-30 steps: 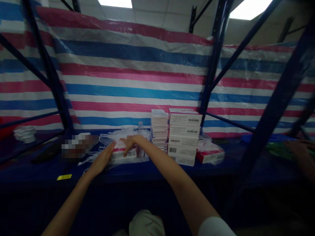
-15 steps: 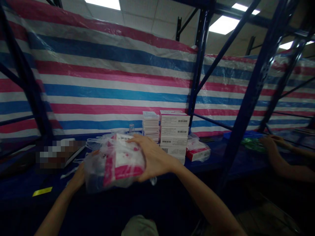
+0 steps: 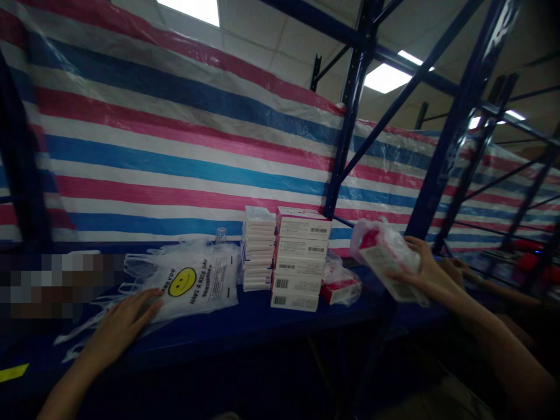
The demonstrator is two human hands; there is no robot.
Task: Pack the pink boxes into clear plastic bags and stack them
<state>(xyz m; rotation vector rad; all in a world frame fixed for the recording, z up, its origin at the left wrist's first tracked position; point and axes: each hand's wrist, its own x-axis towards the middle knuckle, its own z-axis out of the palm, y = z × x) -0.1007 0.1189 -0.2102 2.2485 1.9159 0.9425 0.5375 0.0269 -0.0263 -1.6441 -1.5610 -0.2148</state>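
Note:
My right hand (image 3: 426, 269) grips a pink-and-white box wrapped in a clear plastic bag (image 3: 387, 256), held up at the right above the shelf. My left hand (image 3: 126, 318) rests with its fingers stretched on the near left edge of a pile of white plastic bags (image 3: 203, 291) printed with a yellow smiley. To the right of that pile stand a stack of thin white packs (image 3: 259, 248) and a taller-looking stack of pink-and-white boxes (image 3: 300, 265) with barcodes. Beside them lies another bagged pink-and-white box (image 3: 341, 290).
A small clear glass (image 3: 221, 235) stands behind the plastic bags. Blue rack posts (image 3: 446, 128) rise on the right, and a striped sheet (image 3: 188, 151) hangs behind. Another person's hand (image 3: 459, 269) is beyond my right hand. Yellow tape (image 3: 14, 372) marks the shelf's left front.
My right hand has carried the bagged box from the middle to the right. My left hand has let go of it and now lies on the bag pile, which is uncovered.

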